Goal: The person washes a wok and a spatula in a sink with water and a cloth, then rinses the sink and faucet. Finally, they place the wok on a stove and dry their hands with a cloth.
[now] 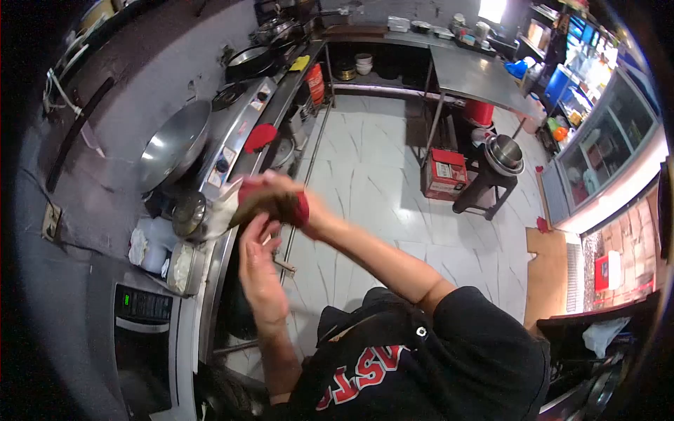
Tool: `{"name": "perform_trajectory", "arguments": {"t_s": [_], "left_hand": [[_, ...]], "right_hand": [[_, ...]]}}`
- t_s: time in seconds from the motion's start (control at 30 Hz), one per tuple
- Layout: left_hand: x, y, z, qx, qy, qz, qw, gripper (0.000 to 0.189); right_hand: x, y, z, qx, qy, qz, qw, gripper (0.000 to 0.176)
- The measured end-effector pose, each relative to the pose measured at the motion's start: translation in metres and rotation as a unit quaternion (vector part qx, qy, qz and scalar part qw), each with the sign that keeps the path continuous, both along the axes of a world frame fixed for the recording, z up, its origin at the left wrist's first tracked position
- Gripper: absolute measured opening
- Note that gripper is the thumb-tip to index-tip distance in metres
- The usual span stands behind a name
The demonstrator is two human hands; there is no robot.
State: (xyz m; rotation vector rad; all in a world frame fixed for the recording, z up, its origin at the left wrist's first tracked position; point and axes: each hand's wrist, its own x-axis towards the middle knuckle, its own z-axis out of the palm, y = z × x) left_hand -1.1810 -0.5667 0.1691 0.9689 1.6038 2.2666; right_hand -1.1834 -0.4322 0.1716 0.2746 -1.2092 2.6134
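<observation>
A red cloth pad with a dark brown underside point(270, 205) is in my right hand point(303, 200), whose fingers close over its upper edge. Below it, my left hand point(261, 270) is raised with its fingers apart and slightly blurred, fingertips right at the dark underside. White cloth-like material point(223, 214) hangs beside the pad's left end, over the counter edge. A lidded pot point(189, 210) stands just left of that. Farther along the counter front lies another red pad point(260, 137).
A large wok point(175, 144) rests at the stove point(235, 137) along the left wall. Nearer stands a microwave point(144, 351). Across the tiled floor point(365, 161) are a steel table point(477, 77), a red box point(446, 174) and a stool with bowls point(504, 154).
</observation>
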Motion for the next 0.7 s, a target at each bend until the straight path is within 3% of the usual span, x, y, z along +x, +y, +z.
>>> {"name": "perform_trajectory", "arguments": {"t_s": [0.03, 0.07, 0.1, 0.13, 0.2, 0.23, 0.27, 0.3, 0.33, 0.4, 0.43, 0.47, 0.5, 0.53, 0.57, 0.63, 0.67, 0.7], "left_hand": [[-0.01, -0.007, -0.001, -0.005, -0.064, -0.054, 0.996, 0.037], [-0.018, -0.018, -0.001, -0.038, -0.067, -0.085, 0.993, 0.033], [-0.023, -0.024, 0.001, -0.069, -0.068, -0.115, 0.989, 0.03], [-0.017, -0.022, 0.011, -0.043, -0.152, -0.093, 0.983, 0.027], [-0.022, -0.017, 0.011, -0.06, -0.163, -0.107, 0.979, 0.027], [-0.025, -0.016, 0.011, -0.08, -0.174, -0.118, 0.974, 0.028], [-0.028, -0.015, 0.014, -0.131, -0.107, -0.158, 0.973, 0.032], [-0.026, -0.016, 0.017, -0.132, -0.107, -0.159, 0.973, 0.032], [-0.022, -0.018, 0.024, -0.047, -0.198, -0.271, 0.941, 0.034], [-0.02, -0.005, 0.016, 0.164, -0.309, -0.456, 0.818, 0.04], [-0.009, -0.002, 0.009, 0.22, -0.248, -0.346, 0.877, 0.054], [-0.01, 0.003, 0.025, 0.256, -0.187, -0.49, 0.812, 0.066], [-0.004, 0.012, 0.042, 0.304, -0.154, -0.456, 0.822, 0.065], [0.004, 0.022, 0.06, 0.351, -0.121, -0.418, 0.829, 0.063], [0.0, 0.022, 0.071, 0.351, -0.122, -0.417, 0.83, 0.063], [-0.02, 0.019, 0.087, 0.41, -0.037, -0.233, 0.881, 0.062], [-0.031, 0.018, 0.091, 0.411, -0.035, -0.237, 0.88, 0.062], [-0.042, 0.019, 0.095, 0.376, 0.169, 0.028, 0.911, 0.062]], "right_hand": [[0.007, -0.009, -0.002, -0.078, -0.027, 0.105, 0.991, 0.045], [0.013, -0.024, -0.001, -0.125, -0.029, 0.143, 0.981, 0.046], [0.02, -0.022, -0.008, -0.065, -0.014, 0.173, 0.983, 0.044], [0.021, -0.021, -0.008, -0.056, -0.047, 0.176, 0.982, 0.045], [0.02, -0.019, -0.009, -0.044, -0.083, 0.178, 0.98, 0.046], [0.016, -0.02, -0.009, -0.057, -0.051, 0.086, 0.993, 0.041], [0.015, -0.021, -0.008, -0.071, -0.019, -0.006, 0.997, 0.036], [0.014, -0.013, -0.006, -0.148, -0.068, 0.027, 0.986, 0.033], [0.015, -0.015, -0.01, -0.146, -0.015, 0.032, 0.989, 0.036], [0.01, -0.034, -0.042, -0.122, 0.043, 0.066, 0.989, 0.047], [0.006, -0.049, -0.063, -0.104, 0.045, 0.095, 0.989, 0.053], [0.034, -0.053, -0.019, -0.211, 0.076, 0.149, 0.963, 0.055], [0.033, -0.056, -0.041, -0.106, 0.002, 0.162, 0.981, 0.052], [0.039, -0.062, -0.035, -0.066, -0.189, 0.163, 0.966, 0.051], [0.045, -0.072, -0.034, -0.066, -0.19, 0.164, 0.966, 0.051], [0.057, -0.092, -0.033, -0.036, -0.143, 0.115, 0.982, 0.05], [0.062, -0.101, -0.032, -0.021, -0.117, 0.087, 0.989, 0.049], [0.064, -0.106, -0.032, -0.004, -0.089, 0.058, 0.994, 0.049]]}}
